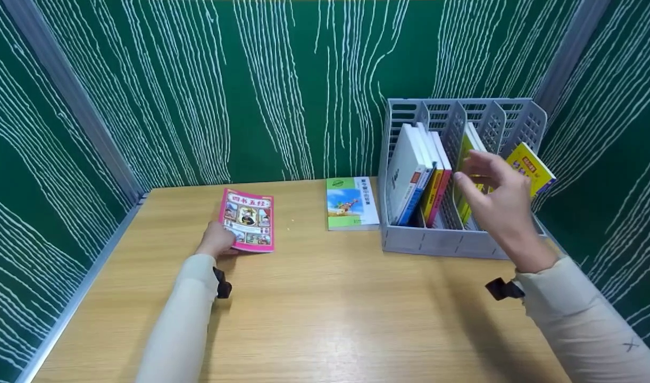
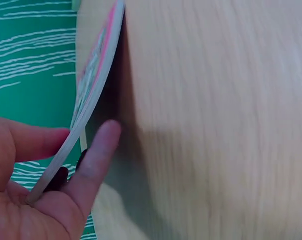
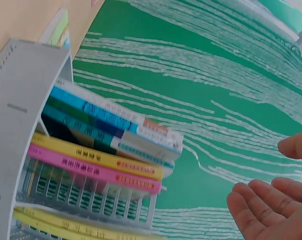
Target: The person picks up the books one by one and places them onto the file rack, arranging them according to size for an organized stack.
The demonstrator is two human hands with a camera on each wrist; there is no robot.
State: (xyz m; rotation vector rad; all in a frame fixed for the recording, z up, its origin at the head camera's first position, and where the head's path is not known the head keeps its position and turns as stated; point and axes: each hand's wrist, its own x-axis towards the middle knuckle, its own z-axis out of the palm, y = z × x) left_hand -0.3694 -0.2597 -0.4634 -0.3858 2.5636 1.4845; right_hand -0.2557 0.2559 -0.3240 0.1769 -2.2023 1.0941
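Observation:
My left hand (image 1: 217, 239) pinches a pink-bordered book (image 1: 249, 213) by its lower left corner, thumb on one face and fingers on the other. In the left wrist view that book (image 2: 103, 65) stands tilted, its edge toward the camera and one side raised off the table. My right hand (image 1: 498, 199) hovers in front of the grey file rack (image 1: 436, 240), its fingers loosely bent and nothing in them. Behind it a yellow book (image 1: 532, 169) leans in the right-hand part of the rack. The right wrist view shows the hand (image 3: 275, 205) apart from the upright books (image 3: 111, 120).
A green and white book (image 1: 351, 205) lies flat on the table (image 1: 325, 298), just left of the rack. White (image 1: 407, 170) and pink-spined books (image 1: 438, 186) stand in the rack's left slots. Green walls (image 1: 303, 106) with white lines enclose the table.

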